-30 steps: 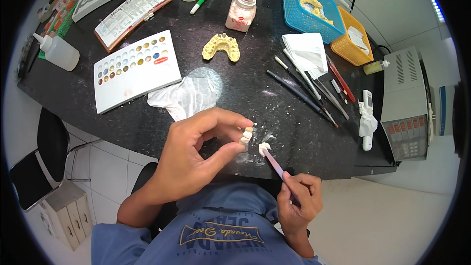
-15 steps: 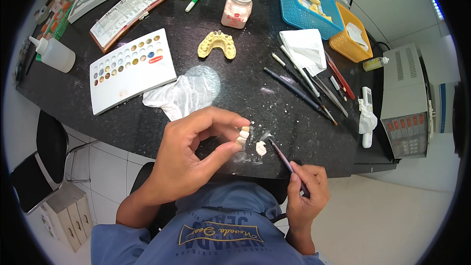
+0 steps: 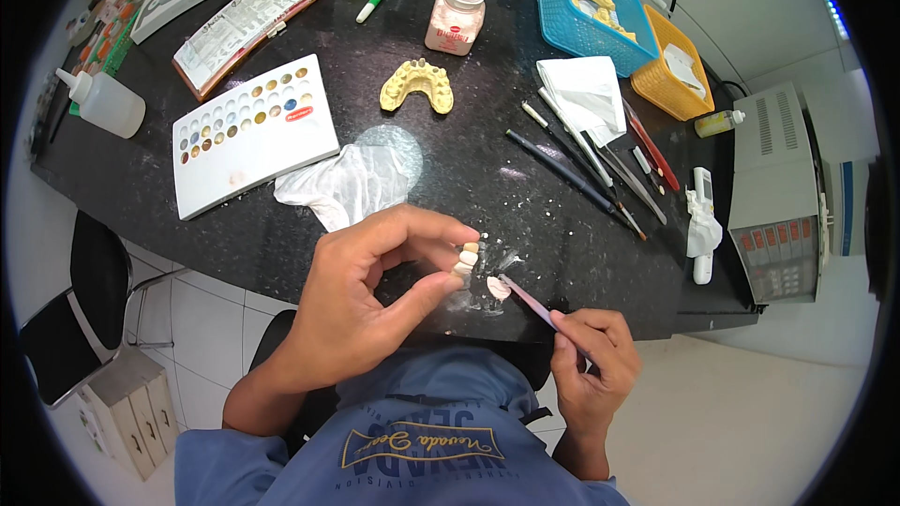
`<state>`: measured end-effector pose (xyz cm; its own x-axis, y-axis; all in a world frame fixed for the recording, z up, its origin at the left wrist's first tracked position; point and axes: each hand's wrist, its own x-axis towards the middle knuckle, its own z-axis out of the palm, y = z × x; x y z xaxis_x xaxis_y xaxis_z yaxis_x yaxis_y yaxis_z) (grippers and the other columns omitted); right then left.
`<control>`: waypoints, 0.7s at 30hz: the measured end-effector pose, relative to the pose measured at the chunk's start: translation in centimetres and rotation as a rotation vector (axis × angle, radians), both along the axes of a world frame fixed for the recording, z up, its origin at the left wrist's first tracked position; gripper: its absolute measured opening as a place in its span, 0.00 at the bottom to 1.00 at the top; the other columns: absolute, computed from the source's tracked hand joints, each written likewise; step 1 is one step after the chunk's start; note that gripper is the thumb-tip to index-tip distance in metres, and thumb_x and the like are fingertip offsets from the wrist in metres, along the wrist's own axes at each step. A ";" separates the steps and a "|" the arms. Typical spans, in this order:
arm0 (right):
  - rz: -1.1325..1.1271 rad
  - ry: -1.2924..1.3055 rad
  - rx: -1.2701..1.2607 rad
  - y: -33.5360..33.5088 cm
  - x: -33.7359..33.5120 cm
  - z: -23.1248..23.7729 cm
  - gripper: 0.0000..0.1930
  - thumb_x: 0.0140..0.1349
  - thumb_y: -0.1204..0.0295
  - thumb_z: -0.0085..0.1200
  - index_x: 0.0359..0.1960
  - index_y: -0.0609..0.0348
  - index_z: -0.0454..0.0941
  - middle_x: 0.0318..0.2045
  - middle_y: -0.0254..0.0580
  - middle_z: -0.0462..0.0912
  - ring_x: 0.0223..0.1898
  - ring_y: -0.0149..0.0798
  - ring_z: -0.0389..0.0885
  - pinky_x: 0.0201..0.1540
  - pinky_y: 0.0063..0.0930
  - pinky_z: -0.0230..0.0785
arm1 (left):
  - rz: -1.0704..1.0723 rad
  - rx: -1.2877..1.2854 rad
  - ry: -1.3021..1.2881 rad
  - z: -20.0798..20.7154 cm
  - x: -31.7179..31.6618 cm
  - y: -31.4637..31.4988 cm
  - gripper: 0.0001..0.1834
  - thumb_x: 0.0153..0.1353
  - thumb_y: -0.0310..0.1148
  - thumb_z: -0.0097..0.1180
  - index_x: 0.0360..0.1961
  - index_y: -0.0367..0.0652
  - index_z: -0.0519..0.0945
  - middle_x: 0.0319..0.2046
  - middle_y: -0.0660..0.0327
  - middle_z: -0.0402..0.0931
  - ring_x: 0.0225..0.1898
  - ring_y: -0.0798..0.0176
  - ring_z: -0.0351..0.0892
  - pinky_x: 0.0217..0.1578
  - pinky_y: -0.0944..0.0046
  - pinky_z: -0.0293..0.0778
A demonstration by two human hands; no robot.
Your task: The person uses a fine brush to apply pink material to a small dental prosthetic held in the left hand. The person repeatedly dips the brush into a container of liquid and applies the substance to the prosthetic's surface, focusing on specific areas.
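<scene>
Between thumb and index finger, my left hand (image 3: 361,286) pinches a small dental bridge (image 3: 467,260) of joined whitish and tan tooth crowns. My right hand (image 3: 595,361) grips a slim purple-handled spatula (image 3: 530,300) like a pen. The spatula's tip rests at the edge of a small mound of pale pink paste (image 3: 498,289) on the dark tabletop, just right of the bridge. White smears and crumbs lie around the mound. Farther off stands a yellow dental arch model (image 3: 416,87), touched by neither hand.
Beyond my left hand lie a crumpled white cloth (image 3: 352,187) and a white shade palette (image 3: 253,136). An uncapped jar of pink powder (image 3: 457,23) stands at the back. Brushes and tools (image 3: 577,169) lie at the right, before blue (image 3: 553,9) and yellow baskets (image 3: 647,84).
My right hand has brought the spatula's tip leftward and down from the bare tabletop to the paste mound. My left hand keeps its pinch on the bridge.
</scene>
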<state>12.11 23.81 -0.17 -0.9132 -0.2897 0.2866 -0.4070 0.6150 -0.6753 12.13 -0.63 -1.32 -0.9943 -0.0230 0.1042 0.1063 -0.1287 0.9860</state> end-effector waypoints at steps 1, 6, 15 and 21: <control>0.011 0.015 0.001 0.2 0.0 -0.1 0.16 0.47 0.88 0.61 0.39 0.62 0.87 0.31 0.39 0.79 0.22 0.24 0.76 0.22 0.17 0.65 | 0.002 0.007 0.001 0.0 0.0 0.1 0.16 0.58 0.16 0.58 0.49 0.30 0.78 0.42 0.55 0.80 0.44 0.68 0.81 0.49 0.68 0.76; 0.017 0.101 0.014 0.3 0.5 -0.6 0.17 0.45 0.88 0.61 0.38 0.60 0.86 0.31 0.39 0.80 0.23 0.26 0.78 0.23 0.17 0.67 | -0.001 -0.020 -0.003 0.1 0.0 0.0 0.16 0.58 0.16 0.58 0.49 0.30 0.78 0.42 0.55 0.80 0.43 0.68 0.81 0.49 0.68 0.75; 0.113 0.167 0.034 -0.6 1.7 -2.3 0.20 0.42 0.88 0.61 0.39 0.57 0.86 0.32 0.38 0.79 0.21 0.26 0.76 0.21 0.18 0.67 | 0.000 -0.010 -0.006 0.0 0.1 0.1 0.16 0.58 0.16 0.58 0.49 0.30 0.78 0.42 0.56 0.80 0.43 0.69 0.81 0.49 0.68 0.75; -0.055 0.149 -0.010 -0.6 2.2 -2.2 0.18 0.45 0.88 0.61 0.40 0.60 0.84 0.32 0.38 0.79 0.23 0.26 0.77 0.21 0.18 0.68 | -0.006 0.006 -0.022 0.1 0.0 0.0 0.16 0.58 0.16 0.58 0.49 0.30 0.78 0.41 0.56 0.79 0.43 0.69 0.80 0.49 0.68 0.75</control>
<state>14.36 23.19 -2.32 -0.8751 -0.2365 0.4223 -0.4685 0.6329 -0.6164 12.13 -0.68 -1.20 -0.9965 -0.0176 0.0818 0.0834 -0.1351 0.9873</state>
